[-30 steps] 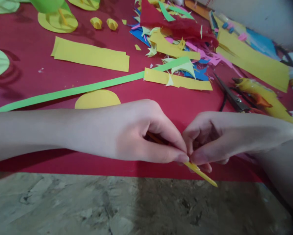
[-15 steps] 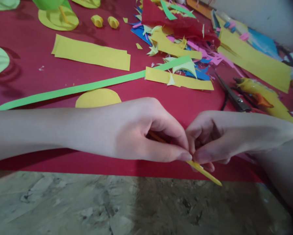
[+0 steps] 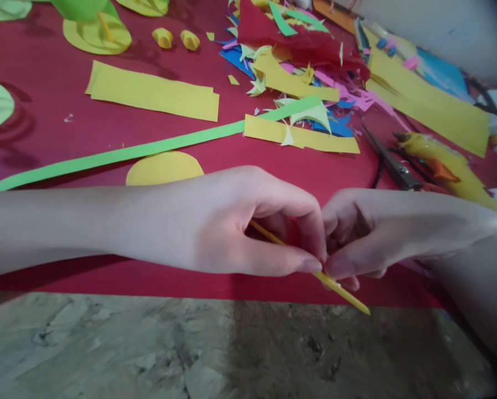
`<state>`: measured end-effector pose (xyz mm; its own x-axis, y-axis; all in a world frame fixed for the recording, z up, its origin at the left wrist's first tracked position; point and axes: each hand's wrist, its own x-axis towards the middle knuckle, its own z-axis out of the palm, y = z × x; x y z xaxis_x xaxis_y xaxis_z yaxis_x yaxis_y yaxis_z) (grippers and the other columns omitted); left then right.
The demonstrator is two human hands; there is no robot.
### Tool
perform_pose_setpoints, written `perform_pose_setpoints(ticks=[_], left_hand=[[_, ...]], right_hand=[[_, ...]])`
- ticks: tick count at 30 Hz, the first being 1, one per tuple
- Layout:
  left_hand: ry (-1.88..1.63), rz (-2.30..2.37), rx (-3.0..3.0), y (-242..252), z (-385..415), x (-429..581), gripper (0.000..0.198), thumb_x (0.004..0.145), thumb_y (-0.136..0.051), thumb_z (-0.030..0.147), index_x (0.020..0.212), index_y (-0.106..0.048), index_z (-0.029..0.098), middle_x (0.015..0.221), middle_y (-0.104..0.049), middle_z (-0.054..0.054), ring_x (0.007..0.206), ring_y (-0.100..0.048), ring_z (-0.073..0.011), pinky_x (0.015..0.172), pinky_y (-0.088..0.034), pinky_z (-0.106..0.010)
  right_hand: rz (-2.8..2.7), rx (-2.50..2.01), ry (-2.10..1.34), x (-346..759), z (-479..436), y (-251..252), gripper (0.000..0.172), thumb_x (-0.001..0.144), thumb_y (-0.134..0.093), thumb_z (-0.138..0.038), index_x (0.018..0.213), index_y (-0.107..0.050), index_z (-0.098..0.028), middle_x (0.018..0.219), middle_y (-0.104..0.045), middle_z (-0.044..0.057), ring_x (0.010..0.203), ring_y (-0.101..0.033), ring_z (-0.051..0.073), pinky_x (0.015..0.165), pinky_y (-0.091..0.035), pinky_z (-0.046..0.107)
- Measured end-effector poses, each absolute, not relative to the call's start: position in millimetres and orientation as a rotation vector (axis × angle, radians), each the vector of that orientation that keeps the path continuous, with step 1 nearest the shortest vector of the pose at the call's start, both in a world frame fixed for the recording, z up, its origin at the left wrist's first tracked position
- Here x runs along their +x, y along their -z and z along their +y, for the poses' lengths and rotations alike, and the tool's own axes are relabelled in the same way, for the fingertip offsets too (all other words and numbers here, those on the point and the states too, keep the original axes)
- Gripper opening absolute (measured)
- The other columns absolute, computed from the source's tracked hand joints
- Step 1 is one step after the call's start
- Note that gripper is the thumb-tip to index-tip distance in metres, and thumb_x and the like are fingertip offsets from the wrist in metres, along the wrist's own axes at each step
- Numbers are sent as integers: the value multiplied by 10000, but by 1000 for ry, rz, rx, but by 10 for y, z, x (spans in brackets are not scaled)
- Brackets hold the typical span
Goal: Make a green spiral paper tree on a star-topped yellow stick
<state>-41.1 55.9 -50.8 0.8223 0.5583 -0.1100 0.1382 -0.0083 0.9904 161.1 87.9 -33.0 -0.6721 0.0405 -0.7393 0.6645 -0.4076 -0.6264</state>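
Note:
Both my hands meet near the front edge of the red surface (image 3: 148, 282), pinching a thin yellow paper strip (image 3: 348, 297). My left hand (image 3: 248, 227) has thumb and fingertips closed on it, and the strip's orange-yellow length runs back under the palm. My right hand (image 3: 368, 233) grips close beside, its thumb against the strip next to my left thumb. The free end slants down to the right past the fingers. Behind my left wrist lies a yellow paper disc (image 3: 165, 168), partly covered. A long green paper strip (image 3: 140, 149) stretches behind it.
Yellow paper rectangles (image 3: 152, 91) lie farther back, near two small yellow folded pieces (image 3: 190, 40). Coloured paper scraps (image 3: 298, 77) are heaped at the back. Scissors (image 3: 392, 158) and a glue gun (image 3: 435, 158) with yellow on it lie beyond my right hand.
My left fingers have arched up slightly, showing more of the strip under the palm. Both hands keep their pinch, and the view has shifted a little.

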Motion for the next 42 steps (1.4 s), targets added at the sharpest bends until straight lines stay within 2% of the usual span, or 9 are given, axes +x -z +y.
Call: perform_pose_setpoints(ticks=[6,10,16,24,32,38,42], left_hand=[[-397,525,1614,530,550,-428,87,780,-567,114,803,-617,182,781,-680,94,618,-620,-39,524,-464,-62],[-415,565,1670,518,556,-422,72,766,-588,117,759,-627,177,729,-669,110,550,-580,-14,446,-405,-55],[-452,570,1699,524,566,-427,68,760,-606,130,785,-661,162,723,-688,69,599,-628,-60,532,-461,-85],[-463,619,1824,551,567,-438,72,777,-604,210,780,-661,165,694,-682,33,590,-616,-92,543,-459,-134],[-380,642,1784,496,532,-431,82,766,-581,205,754,-625,137,544,-552,27,446,-433,-59,420,-354,-155],[-346,643,1835,481,521,-458,101,767,-553,211,780,-627,142,548,-537,10,458,-428,-79,432,-361,-183],[-341,640,1844,476,533,-453,124,777,-553,225,791,-635,134,600,-598,-21,486,-478,-93,450,-385,-192]], right_hand=[[1392,973,2138,1628,867,331,131,760,-626,-304,797,-648,-180,618,-564,-58,502,-419,5,411,-306,58],[1394,1025,2096,1601,862,310,146,749,-630,-315,775,-639,-172,616,-562,-49,505,-425,16,421,-320,77],[1363,1063,2085,1572,873,298,129,746,-632,-299,757,-642,-170,618,-574,-33,511,-445,28,429,-329,93],[1394,1011,2148,1579,855,299,153,739,-636,-291,734,-633,-138,609,-565,-28,504,-455,25,413,-327,89],[1418,981,2192,1536,849,318,172,723,-638,-275,725,-610,-106,595,-536,-32,447,-362,7,386,-268,105],[1413,957,2225,1537,842,336,194,707,-654,-299,718,-604,-111,591,-535,-37,444,-358,10,371,-263,101],[1415,927,2249,1551,849,353,216,704,-659,-315,726,-599,-109,604,-536,-36,445,-352,9,366,-257,104]])
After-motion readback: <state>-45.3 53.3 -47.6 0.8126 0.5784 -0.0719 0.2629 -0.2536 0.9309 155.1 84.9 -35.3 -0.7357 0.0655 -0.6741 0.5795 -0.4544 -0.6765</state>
